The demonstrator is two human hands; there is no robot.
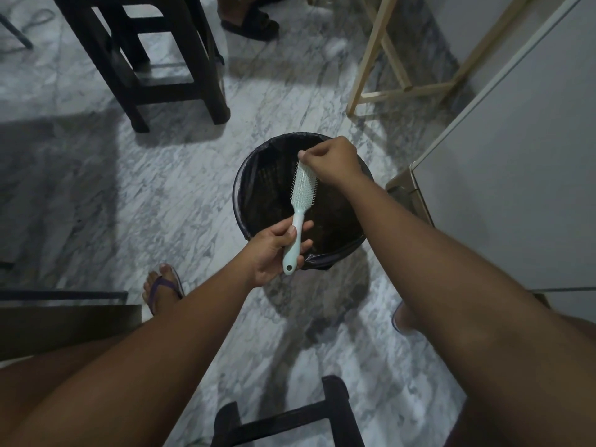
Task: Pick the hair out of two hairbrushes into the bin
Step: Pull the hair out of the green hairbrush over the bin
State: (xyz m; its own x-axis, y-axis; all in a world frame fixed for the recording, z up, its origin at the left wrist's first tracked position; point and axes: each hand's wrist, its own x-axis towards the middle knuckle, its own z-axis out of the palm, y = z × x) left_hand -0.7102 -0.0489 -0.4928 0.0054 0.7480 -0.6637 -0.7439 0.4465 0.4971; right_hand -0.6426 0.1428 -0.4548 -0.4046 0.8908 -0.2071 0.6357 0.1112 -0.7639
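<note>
A pale mint hairbrush (301, 191) is held over a round black bin (251, 175) lined with a dark bag, bristles facing right. My left hand (274, 250) grips the brush's handle near its lower end. My right hand (332, 159) is at the brush's top tip, with thumb and finger pinched together there. Any hair between those fingers is too fine to make out. Only one brush is in view.
A dark wooden stool (145, 59) stands on the marble floor at the upper left, a light wooden frame (380, 69) at the upper right. A white appliance (516, 156) fills the right side. Another dark stool (290, 417) is below me. Another person's sandalled foot (251, 24) is at the top.
</note>
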